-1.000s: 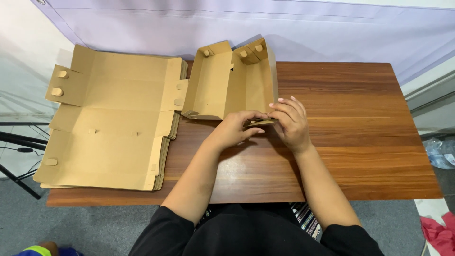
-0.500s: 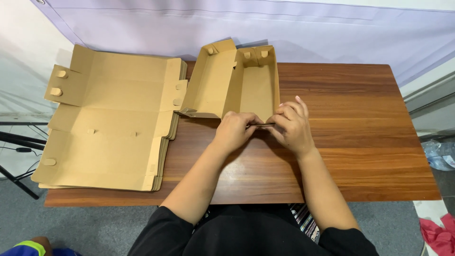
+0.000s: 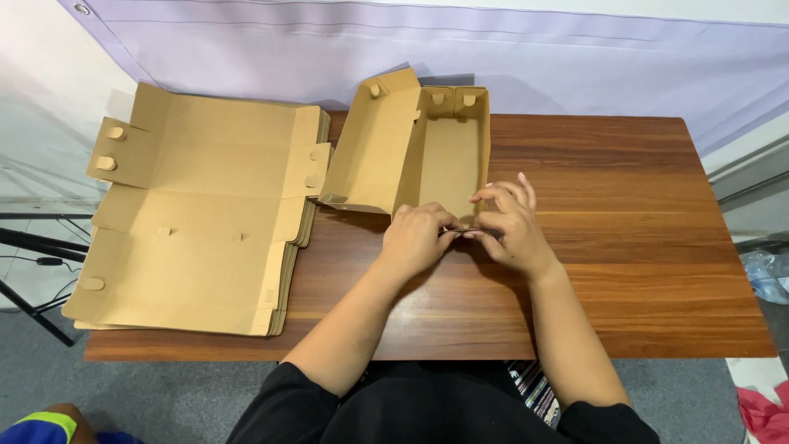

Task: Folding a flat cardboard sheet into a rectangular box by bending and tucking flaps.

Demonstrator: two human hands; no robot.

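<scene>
Half-formed cardboard box (image 3: pixel 444 164) sits on the wooden bench (image 3: pixel 625 247), toward the back and a little left of centre. Long walls up; far end wall standing with two small round tabs at its top edge. A wide flap leans out to the left, one tab near its upper corner. Near end of the box is at the hands.

Left hand (image 3: pixel 415 238) curled at the near end, fingers (image 3: pixel 436 218) bent together and pinched on the cardboard edge there. Right hand (image 3: pixel 509 230) just beside it, touching the same edge; fingers (image 3: pixel 505 196) partly spread, tips pressing down on the near flap. The two hands meet at the box's front edge; exact fold under them is hidden.

Left of the box, touching its leaning flap: stack of flat cardboard blanks (image 3: pixel 197 222), unfolded, tabs showing, overhanging the bench's left edge.

Behind the bench, pale lilac cloth (image 3: pixel 575 57) hangs along the wall. Grey floor below. Red cloth (image 3: pixel 764 411) at lower right corner; crumpled clear plastic (image 3: pixel 768 275) at the right edge.
</scene>
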